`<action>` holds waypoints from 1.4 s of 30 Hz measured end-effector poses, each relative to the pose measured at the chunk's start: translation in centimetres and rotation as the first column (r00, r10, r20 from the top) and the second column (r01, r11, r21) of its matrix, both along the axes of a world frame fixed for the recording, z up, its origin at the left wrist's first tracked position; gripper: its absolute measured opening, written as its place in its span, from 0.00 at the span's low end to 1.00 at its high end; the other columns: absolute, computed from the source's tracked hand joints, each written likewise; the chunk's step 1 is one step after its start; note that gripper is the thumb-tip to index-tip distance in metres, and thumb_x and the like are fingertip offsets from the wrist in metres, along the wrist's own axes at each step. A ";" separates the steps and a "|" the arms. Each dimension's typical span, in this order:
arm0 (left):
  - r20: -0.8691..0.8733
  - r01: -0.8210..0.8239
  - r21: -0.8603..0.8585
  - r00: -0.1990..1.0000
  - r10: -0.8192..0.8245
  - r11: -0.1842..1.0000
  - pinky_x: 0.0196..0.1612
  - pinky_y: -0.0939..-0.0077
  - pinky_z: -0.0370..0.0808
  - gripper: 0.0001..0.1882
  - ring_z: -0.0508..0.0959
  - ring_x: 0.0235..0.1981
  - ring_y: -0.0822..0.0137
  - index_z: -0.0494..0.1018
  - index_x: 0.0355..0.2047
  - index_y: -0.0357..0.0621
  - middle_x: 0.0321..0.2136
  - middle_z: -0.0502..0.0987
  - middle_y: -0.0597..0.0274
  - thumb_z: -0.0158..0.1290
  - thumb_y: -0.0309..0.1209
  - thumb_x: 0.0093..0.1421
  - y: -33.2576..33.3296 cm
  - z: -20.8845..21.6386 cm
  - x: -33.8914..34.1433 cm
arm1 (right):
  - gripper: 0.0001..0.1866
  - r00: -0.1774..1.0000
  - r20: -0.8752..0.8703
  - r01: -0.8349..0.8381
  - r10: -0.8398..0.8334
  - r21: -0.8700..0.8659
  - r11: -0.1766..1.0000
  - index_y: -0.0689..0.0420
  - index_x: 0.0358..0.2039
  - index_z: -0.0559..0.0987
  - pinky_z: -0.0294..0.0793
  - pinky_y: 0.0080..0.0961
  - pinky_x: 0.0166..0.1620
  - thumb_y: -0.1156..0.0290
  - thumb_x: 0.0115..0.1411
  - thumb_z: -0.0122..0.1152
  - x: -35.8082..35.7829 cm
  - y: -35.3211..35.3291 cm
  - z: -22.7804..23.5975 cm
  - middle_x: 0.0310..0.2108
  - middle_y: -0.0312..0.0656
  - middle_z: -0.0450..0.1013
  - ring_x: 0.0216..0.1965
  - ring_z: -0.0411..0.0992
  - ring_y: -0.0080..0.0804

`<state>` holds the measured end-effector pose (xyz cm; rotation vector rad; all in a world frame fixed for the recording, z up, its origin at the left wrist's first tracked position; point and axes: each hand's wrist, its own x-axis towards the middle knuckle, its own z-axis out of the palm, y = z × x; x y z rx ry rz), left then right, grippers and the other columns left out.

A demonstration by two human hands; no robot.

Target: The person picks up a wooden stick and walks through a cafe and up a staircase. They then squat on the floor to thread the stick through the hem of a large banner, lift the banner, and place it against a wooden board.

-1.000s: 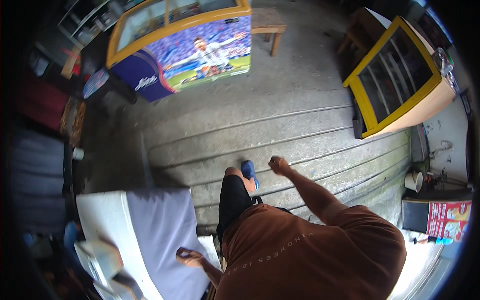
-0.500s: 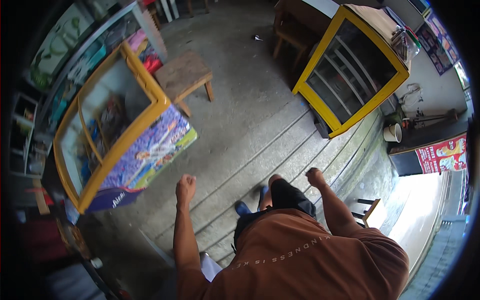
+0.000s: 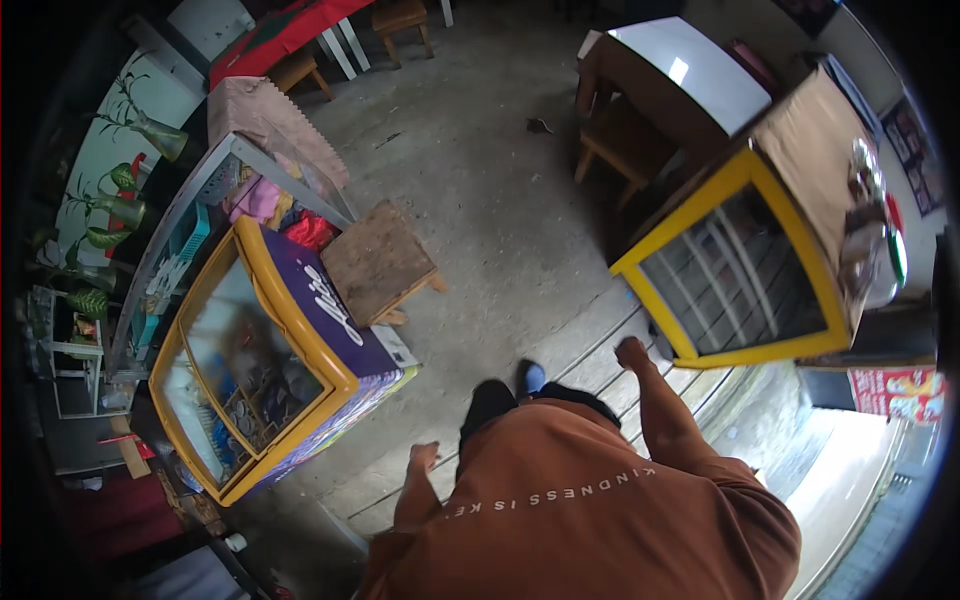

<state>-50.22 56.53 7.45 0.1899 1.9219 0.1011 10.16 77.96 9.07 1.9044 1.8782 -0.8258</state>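
My left hand (image 3: 424, 457) hangs low in front of my body, to the right of the yellow-framed chest freezer (image 3: 345, 375) and apart from it. Its fingers look loosely curled, with nothing visible in them. Farther forward is my right hand (image 3: 630, 352), closed in a loose fist beside the lower edge of the yellow-framed display cabinet (image 3: 740, 352). Nothing shows in that fist, and a gap to the cabinet is hard to judge. Bags and packets lie behind the freezer's glass lid. One blue shoe (image 3: 531, 376) shows on the floor before me.
A wooden stool (image 3: 378, 258) stands against the freezer's far side. Behind it is a glass-sided case (image 3: 285, 165) with coloured cloth and bags. Back right stand a white-topped table (image 3: 690, 65) and a wooden bench (image 3: 625, 145). Jars (image 3: 870, 245) sit on the cabinet.
I have moved forward, so the freezer and cabinet now appear nearer and lower. My left hand has swung back toward my body; my right hand stays forward. The far tables have come into view.
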 end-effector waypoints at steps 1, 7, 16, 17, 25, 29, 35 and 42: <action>0.012 -0.046 -0.012 0.999 0.046 0.999 0.22 0.61 0.68 0.13 0.73 0.17 0.59 0.78 0.36 0.44 0.27 0.81 0.53 0.54 0.41 0.63 1.5 1.2 1.4 | 0.13 0.981 -0.121 0.165 -0.153 0.102 0.981 0.60 0.35 0.85 0.79 0.40 0.46 0.66 0.58 0.59 -0.4 5.1 2.7 0.36 0.52 0.82 0.42 0.81 0.45; 0.053 -0.139 -0.030 0.989 0.141 0.990 0.14 0.67 0.63 0.15 0.64 0.10 0.69 0.78 0.37 0.39 0.27 0.82 0.50 0.54 0.41 0.65 13.8 2.2 0.9 | 0.15 0.798 -0.506 0.439 -0.327 0.117 0.891 0.65 0.38 0.83 0.78 0.32 0.37 0.64 0.63 0.59 -4.7 28.5 10.2 0.25 0.47 0.81 0.29 0.81 0.34; -0.230 0.386 0.424 0.921 -0.314 0.820 0.28 0.58 0.74 0.20 0.79 0.25 0.55 0.79 0.28 0.37 0.24 0.80 0.49 0.57 0.45 0.62 62.3 3.1 4.8 | 0.14 0.922 0.124 0.376 -0.368 -0.520 0.767 0.57 0.31 0.88 0.82 0.34 0.40 0.64 0.59 0.56 4.3 42.3 -0.4 0.32 0.47 0.84 0.35 0.82 0.35; -0.309 0.451 0.500 0.890 -0.335 0.739 0.32 0.56 0.76 0.17 0.80 0.31 0.50 0.78 0.32 0.39 0.27 0.81 0.47 0.56 0.43 0.62 67.0 4.2 4.0 | 0.14 0.944 0.165 0.329 -0.287 -0.564 0.758 0.57 0.31 0.88 0.82 0.34 0.39 0.64 0.59 0.56 4.0 44.0 -0.4 0.32 0.47 0.83 0.35 0.82 0.35; -0.338 0.388 0.751 0.921 -0.193 0.535 0.40 0.59 0.79 0.16 0.82 0.37 0.46 0.77 0.41 0.40 0.35 0.83 0.49 0.56 0.41 0.64 96.8 18.1 1.3 | 0.12 0.959 0.177 0.283 -0.224 -0.500 0.818 0.57 0.31 0.87 0.79 0.33 0.35 0.65 0.59 0.58 -1.1 67.9 2.5 0.28 0.45 0.82 0.31 0.80 0.34; -0.438 0.394 0.656 0.893 -0.100 0.643 0.42 0.55 0.78 0.18 0.82 0.39 0.44 0.80 0.36 0.39 0.36 0.83 0.46 0.55 0.44 0.62 98.8 10.3 -5.7 | 0.11 0.991 0.137 0.062 0.001 -0.454 0.889 0.58 0.31 0.86 0.78 0.32 0.33 0.66 0.59 0.59 -9.3 89.8 0.2 0.27 0.45 0.81 0.28 0.79 0.34; -0.288 0.731 -0.010 0.651 -0.702 0.682 0.46 0.49 0.79 0.24 0.82 0.42 0.40 0.81 0.42 0.41 0.36 0.82 0.39 0.61 0.46 0.51 92.0 3.0 -14.8 | 0.10 0.868 0.001 -0.497 0.497 0.028 0.867 0.58 0.31 0.85 0.77 0.32 0.30 0.66 0.59 0.60 -33.4 127.1 4.7 0.25 0.43 0.80 0.25 0.78 0.33; -0.261 -0.147 0.130 0.949 0.177 0.981 0.49 0.51 0.78 0.21 0.81 0.46 0.41 0.80 0.37 0.34 0.40 0.81 0.33 0.54 0.42 0.58 106.7 3.6 -20.5 | 0.11 0.873 -0.307 -0.313 0.378 0.240 0.919 0.59 0.32 0.85 0.76 0.32 0.28 0.65 0.60 0.61 -62.4 153.0 14.5 0.23 0.42 0.79 0.23 0.77 0.34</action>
